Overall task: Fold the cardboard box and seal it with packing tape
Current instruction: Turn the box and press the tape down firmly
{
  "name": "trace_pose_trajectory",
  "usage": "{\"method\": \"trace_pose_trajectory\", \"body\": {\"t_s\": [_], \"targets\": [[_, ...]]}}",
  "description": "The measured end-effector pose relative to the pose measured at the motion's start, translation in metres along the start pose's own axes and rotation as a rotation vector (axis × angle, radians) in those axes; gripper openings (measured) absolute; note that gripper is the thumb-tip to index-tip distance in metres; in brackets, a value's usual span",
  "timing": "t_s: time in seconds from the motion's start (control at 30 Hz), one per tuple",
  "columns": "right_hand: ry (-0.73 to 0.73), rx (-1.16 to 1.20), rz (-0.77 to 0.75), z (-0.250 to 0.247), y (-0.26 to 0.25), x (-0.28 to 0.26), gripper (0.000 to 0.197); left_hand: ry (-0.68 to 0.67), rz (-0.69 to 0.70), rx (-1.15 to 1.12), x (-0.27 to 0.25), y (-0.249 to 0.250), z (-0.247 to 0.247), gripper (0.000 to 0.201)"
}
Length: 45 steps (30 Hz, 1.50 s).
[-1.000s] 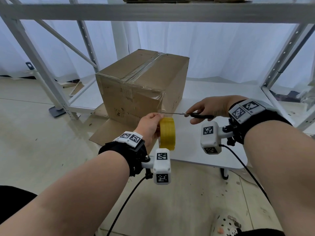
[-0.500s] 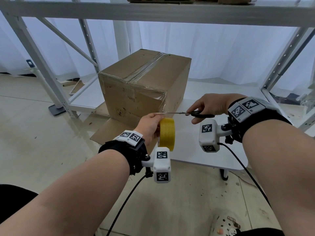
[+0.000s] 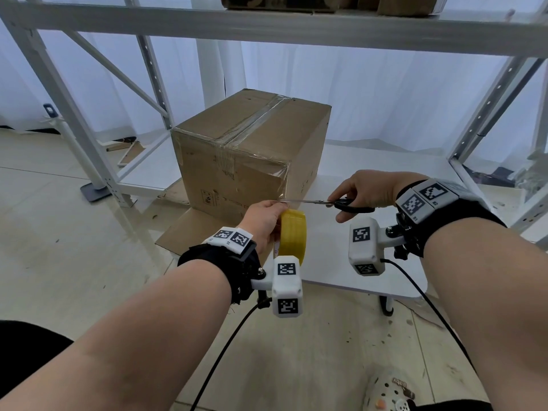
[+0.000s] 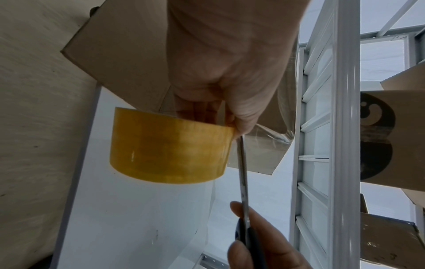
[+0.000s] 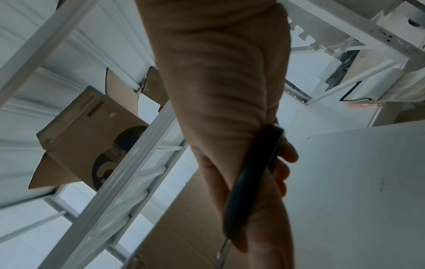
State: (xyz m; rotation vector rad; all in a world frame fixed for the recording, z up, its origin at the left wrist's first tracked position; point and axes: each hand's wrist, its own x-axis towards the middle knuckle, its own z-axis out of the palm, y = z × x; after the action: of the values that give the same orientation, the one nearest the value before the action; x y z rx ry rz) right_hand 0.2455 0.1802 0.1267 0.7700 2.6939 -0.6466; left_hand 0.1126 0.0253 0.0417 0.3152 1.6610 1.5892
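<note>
A closed brown cardboard box [image 3: 252, 155] stands on the white table [image 3: 370, 262], with clear tape along its top seam and down its front right corner. My left hand [image 3: 267, 221] grips a yellow roll of packing tape [image 3: 292, 232] just in front of the box; in the left wrist view the roll [image 4: 170, 145] hangs below my fingers, and a clear strip [image 4: 271, 134] runs from it to the box. My right hand [image 3: 364, 192] holds black-handled scissors [image 3: 329, 202] level, blades closed on the strip right beside the roll. The handles [image 5: 250, 182] sit in my curled fingers.
A white metal shelving frame [image 3: 74, 120] surrounds the table, with a beam overhead carrying more boxes [image 3: 281, 1]. Flat cardboard [image 3: 189, 232] lies under the box at the table's left edge. A shoe [image 3: 388, 393] shows on the floor below.
The scissors and the roll have stayed nearly where they were. The blade tips reach a little further in beside the roll.
</note>
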Motion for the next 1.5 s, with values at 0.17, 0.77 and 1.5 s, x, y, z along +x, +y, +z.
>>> {"method": "trace_pose_trajectory", "body": {"t_s": [0.17,0.77,1.5], "targets": [[-0.03,0.033,0.043,0.016,0.004,0.0,0.047,-0.012,-0.081,0.068,-0.004,-0.013,0.001,0.007],[0.329,0.198,0.7,0.115,0.107,-0.005,0.059,-0.416,0.602,1.172,0.017,-0.017,0.092,0.026],[0.581,0.322,0.431,0.107,0.121,0.014,0.009,-0.424,0.969,1.436,0.075,-0.056,0.12,0.057]]}}
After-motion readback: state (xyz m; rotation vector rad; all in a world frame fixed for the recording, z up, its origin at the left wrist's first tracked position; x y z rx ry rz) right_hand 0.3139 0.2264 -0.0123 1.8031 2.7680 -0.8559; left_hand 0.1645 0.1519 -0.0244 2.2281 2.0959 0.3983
